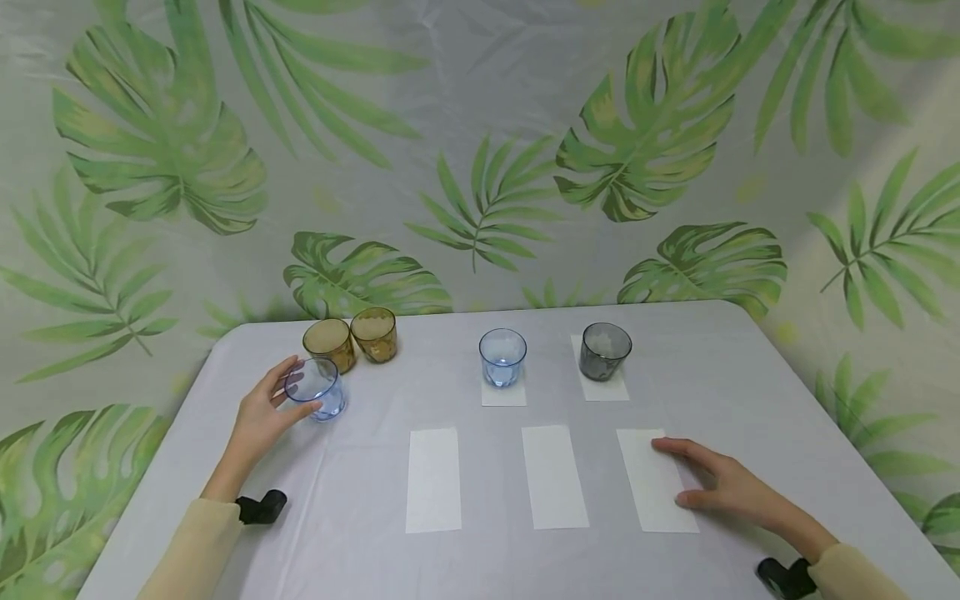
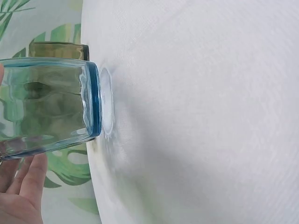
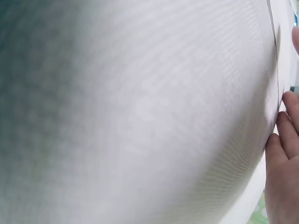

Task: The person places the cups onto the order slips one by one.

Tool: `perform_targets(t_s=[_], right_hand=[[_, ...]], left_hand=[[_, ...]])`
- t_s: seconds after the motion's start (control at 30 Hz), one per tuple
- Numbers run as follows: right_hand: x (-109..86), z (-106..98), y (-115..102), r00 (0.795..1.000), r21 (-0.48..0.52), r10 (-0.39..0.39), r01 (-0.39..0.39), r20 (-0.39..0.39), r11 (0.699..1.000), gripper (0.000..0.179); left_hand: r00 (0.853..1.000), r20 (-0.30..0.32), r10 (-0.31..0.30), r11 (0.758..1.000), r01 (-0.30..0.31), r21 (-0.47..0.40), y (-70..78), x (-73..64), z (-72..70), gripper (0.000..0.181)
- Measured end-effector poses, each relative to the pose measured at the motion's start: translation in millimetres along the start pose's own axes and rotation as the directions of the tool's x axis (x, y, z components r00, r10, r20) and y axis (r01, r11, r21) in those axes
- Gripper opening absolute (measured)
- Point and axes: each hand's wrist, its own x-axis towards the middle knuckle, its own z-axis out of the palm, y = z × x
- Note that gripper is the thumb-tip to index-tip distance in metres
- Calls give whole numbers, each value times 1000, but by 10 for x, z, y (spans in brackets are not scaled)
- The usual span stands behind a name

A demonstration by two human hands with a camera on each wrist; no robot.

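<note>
My left hand (image 1: 258,418) holds a clear blue glass (image 1: 330,405), thumb at the near side and fingers at the far side of its rim. In the left wrist view this glass (image 2: 51,102) has its base close over the white cloth, with fingers (image 2: 33,179) beside its wall. Just behind it are two amber glasses (image 1: 341,357), side by side. My right hand (image 1: 738,492) holds nothing; its fingers and thumb are spread over the rightmost front white card (image 1: 645,492). In the right wrist view its fingertips (image 3: 275,142) are low at the white surface.
A second blue glass (image 1: 502,358) and a grey glass (image 1: 603,354) stand on white cards at the back. Two more white cards, a left one (image 1: 433,483) and a middle one (image 1: 555,479), lie in the front row. A leaf-print cloth (image 1: 487,208) hangs behind the table.
</note>
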Motion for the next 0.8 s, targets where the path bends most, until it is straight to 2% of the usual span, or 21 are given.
perform_targets(t_s=[0.3,0.57,0.8], right_hand=[[1,26,18,998,-54,-68,67,-13,996,69],[-2,32,45,999,-83,-48,48,-6,995,73],[-6,25,47,999,-98,-46,44,-12,994,73]], left_hand=[[1000,17,7,1000,-6,-19,211,-21,65,81],[993,65,93,995,-91,-34,444,17,231,78],[978,137,159,984,-146,-99,631,34,426,79]])
